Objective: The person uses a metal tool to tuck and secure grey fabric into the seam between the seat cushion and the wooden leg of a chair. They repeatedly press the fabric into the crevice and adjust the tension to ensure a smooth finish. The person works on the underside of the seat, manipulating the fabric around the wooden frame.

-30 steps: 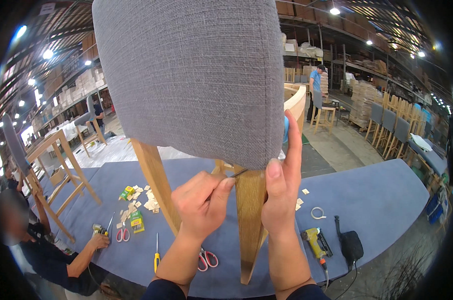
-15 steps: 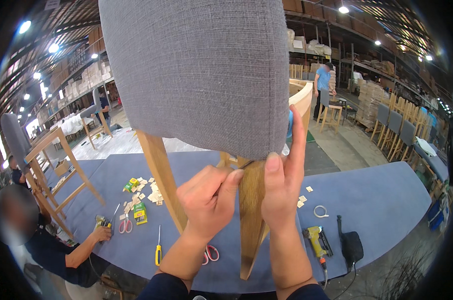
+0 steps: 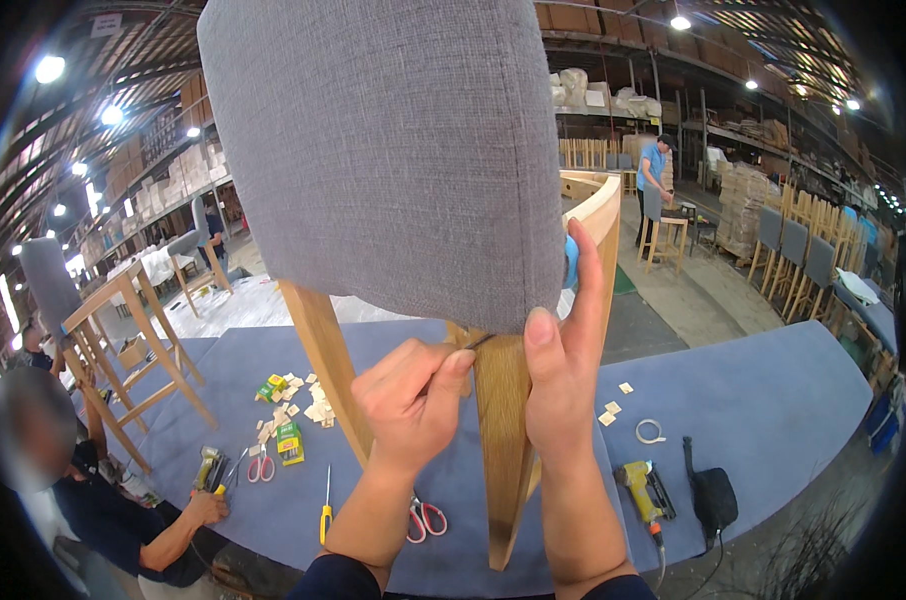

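Observation:
A grey upholstered chair back (image 3: 383, 150) stands before me, above a tapered wooden leg (image 3: 501, 420). My left hand (image 3: 413, 400) is closed in a pinch on a thin dark strip-like tool (image 3: 482, 341). Its end meets the seam where the fabric joins the wood. I cannot make out its exact kind. My right hand (image 3: 563, 385) grips the chair's right corner, thumb against the front and index finger stretched up along the side. Beyond that finger, a small blue patch (image 3: 571, 262) shows; what it belongs to is hidden.
On the blue-covered table (image 3: 763, 400) lie a yellow nail gun (image 3: 641, 488), a black pouch (image 3: 711, 492), tape roll (image 3: 650, 431), screwdriver (image 3: 326, 520), scissors (image 3: 428, 518) and small wooden pieces (image 3: 320, 405). A co-worker's hand (image 3: 207, 506) is at left by another nail gun (image 3: 209, 468), near a chair (image 3: 133, 350).
The view has shifted slightly. My left hand stays at the seam and my right on the corner, with little movement. The co-worker's nail gun at left looks tilted more upright.

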